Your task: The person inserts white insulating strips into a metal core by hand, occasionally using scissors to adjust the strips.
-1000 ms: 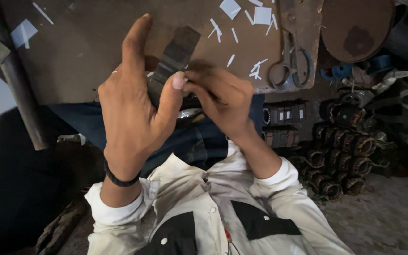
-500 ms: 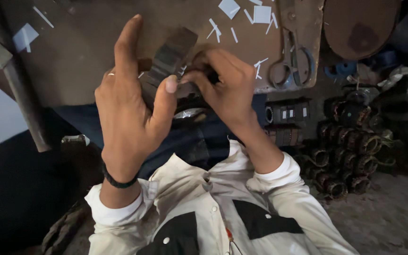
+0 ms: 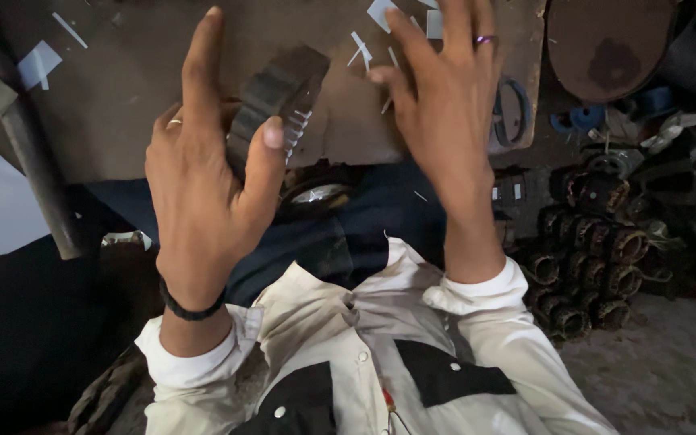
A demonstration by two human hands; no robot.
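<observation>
Ridged dark metal ring (image 3: 271,105) sits in the left hand (image 3: 203,185), just above the near edge of the brown table (image 3: 114,97). The thumb presses its side, the other fingers wrap behind it, and the pointing finger sticks straight up. White slips (image 3: 296,129) poke out of the ring's slots. The right hand (image 3: 445,105) is beside it, not touching, with its fingers spread wide and holding nothing. Small white paper bits (image 3: 38,64) lie on the table. Scissors (image 3: 509,113) rest just behind the right hand. More dark rings (image 3: 598,258) are piled on the floor to the right.
</observation>
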